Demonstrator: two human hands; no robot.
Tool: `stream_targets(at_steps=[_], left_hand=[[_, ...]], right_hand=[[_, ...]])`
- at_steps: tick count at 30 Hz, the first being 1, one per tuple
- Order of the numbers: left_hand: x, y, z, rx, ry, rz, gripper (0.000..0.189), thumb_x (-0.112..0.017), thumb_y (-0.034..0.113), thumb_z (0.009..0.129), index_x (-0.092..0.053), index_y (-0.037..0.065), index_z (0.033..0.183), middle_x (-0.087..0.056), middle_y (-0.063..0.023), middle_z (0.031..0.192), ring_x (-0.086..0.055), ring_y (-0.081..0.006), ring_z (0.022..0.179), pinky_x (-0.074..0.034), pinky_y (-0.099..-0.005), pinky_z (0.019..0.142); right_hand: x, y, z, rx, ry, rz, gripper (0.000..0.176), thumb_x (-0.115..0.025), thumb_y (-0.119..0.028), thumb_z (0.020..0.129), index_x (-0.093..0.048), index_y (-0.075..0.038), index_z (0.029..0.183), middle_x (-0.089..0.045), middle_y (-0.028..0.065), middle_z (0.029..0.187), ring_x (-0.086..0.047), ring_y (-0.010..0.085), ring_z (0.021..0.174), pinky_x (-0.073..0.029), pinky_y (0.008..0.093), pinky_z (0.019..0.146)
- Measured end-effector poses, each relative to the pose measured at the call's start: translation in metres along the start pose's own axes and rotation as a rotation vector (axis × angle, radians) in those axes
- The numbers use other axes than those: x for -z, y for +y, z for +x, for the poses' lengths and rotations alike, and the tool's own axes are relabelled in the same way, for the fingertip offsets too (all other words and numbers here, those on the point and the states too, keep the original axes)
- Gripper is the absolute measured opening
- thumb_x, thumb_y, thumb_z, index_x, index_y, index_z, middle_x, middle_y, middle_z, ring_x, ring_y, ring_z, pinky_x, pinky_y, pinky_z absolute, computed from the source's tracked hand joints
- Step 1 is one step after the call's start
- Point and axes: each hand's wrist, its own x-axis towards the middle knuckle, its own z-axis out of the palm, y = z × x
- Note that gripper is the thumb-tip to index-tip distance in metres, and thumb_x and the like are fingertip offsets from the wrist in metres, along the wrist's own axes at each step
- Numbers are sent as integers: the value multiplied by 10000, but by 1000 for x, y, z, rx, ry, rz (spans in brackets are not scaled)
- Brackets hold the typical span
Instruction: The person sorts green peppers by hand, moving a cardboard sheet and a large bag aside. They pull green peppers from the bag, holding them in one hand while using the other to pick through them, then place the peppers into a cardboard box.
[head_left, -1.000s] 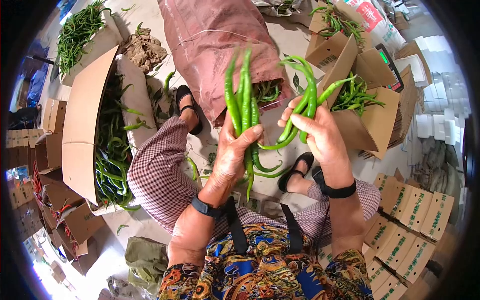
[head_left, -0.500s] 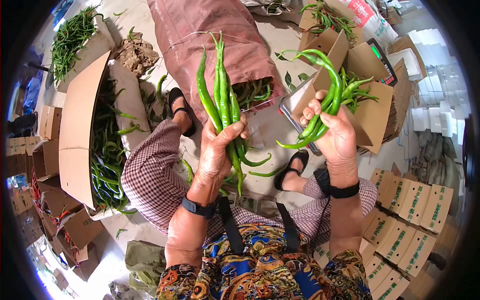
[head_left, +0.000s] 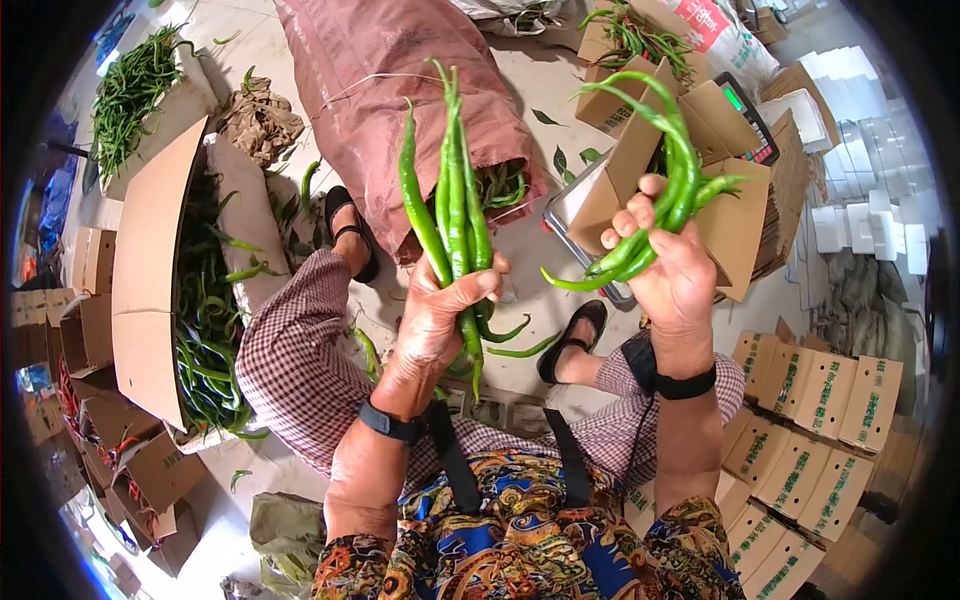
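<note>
My left hand (head_left: pixel 440 310) is closed around a bunch of long green chili peppers (head_left: pixel 455 205). Their stems point up and away, and the thin tips hang below the fist. Fingers curled, my right hand (head_left: pixel 678 275) grips several curved green chili peppers (head_left: pixel 685 165) that arch above it. Behind the right hand stands an open cardboard box (head_left: pixel 735 215) on a scale (head_left: pixel 590 270), with more peppers partly hidden in it. Beyond the left hand lies a large reddish woven sack (head_left: pixel 400 100), peppers showing at its mouth.
On the left, a cardboard flap (head_left: pixel 155 290) leans by a heap of green peppers (head_left: pixel 205 350). Another pepper pile (head_left: pixel 145 95) sits at the upper left. Stacked printed cartons (head_left: pixel 800 440) are at the right. A green display (head_left: pixel 735 97) glows behind the box.
The surroundings shift slightly left in view as the head camera moves. The peppers in my right hand have tilted a little to the right. Both hands keep their grip.
</note>
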Motion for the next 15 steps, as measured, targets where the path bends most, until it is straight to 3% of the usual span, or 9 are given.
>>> stream_targets(at_steps=[3,6,7,12,15], left_hand=[[-4,-4,-4,59,-43,-30,486,-798,103,735,-539,37,1140,-670,-100,957,-586,-112,755,-490,-243,689],[-6,-7,-6,73,-71,-7,490,-803,109,733,-540,36,1140,-671,-96,967,-583,-109,757,-487,-245,687],[-6,-8,-6,54,-89,-34,486,-805,108,731,-545,38,1136,-670,-93,973,-582,-106,755,-489,-245,691],[-8,-4,-7,34,-1,-75,472,-803,86,730,-556,47,1130,-670,-75,971,-591,-98,749,-491,-236,688],[-8,-1,-7,3,37,-78,449,-773,42,744,-549,47,1132,-663,-59,938,-607,-108,735,-501,-240,675]], right_hand=[[-11,0,-3,61,5,-75,408,-588,16,716,-517,-81,1105,-513,9,853,-477,174,866,-372,378,875],[-17,4,-2,124,-55,-173,367,-594,22,712,-519,-90,1054,-525,12,856,-481,173,853,-373,373,880],[-14,8,0,173,-132,-139,285,-538,49,735,-526,-37,1006,-550,56,859,-517,221,871,-401,393,867],[-41,16,-8,177,-156,-319,227,-495,90,740,-540,-11,938,-560,85,882,-552,232,920,-449,388,846],[-43,16,-11,140,-186,-519,184,-518,76,784,-561,2,948,-571,93,937,-568,225,969,-446,360,900]])
